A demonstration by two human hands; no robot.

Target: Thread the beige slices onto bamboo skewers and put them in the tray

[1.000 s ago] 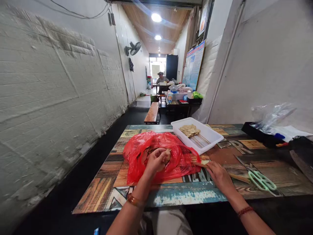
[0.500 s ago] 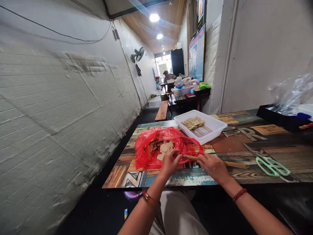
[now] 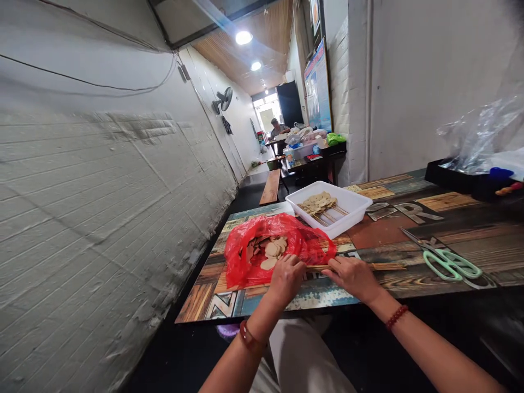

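Observation:
A bunch of thin wooden skewers (image 3: 387,267) lies level over the table's front part. My left hand (image 3: 287,275) is closed on their left end, the fingertips partly hidden. Farther along, my right hand (image 3: 352,277) is closed around the middle of the bunch, and the skewers stick out to its right. Just behind my hands an open red plastic bag (image 3: 241,262) holds flat, round, beige slices (image 3: 273,250). Behind the bag, a white plastic tray (image 3: 347,221) contains skewered slices (image 3: 317,203), with bare sticks pointing right.
Green-handled scissors (image 3: 450,263) lie on the wood-patterned table (image 3: 388,234) at the right. A black box (image 3: 440,176) with clear plastic stands at the far right. Beyond are a bench (image 3: 271,187), a cluttered table and a seated person (image 3: 277,129). A brick wall (image 3: 102,218) runs along the left.
The skewer bunch now lies lower and flatter, closer to the tabletop. My left hand has turned palm-down over its end; my right hand has shifted slightly left. The camera view has tilted a little.

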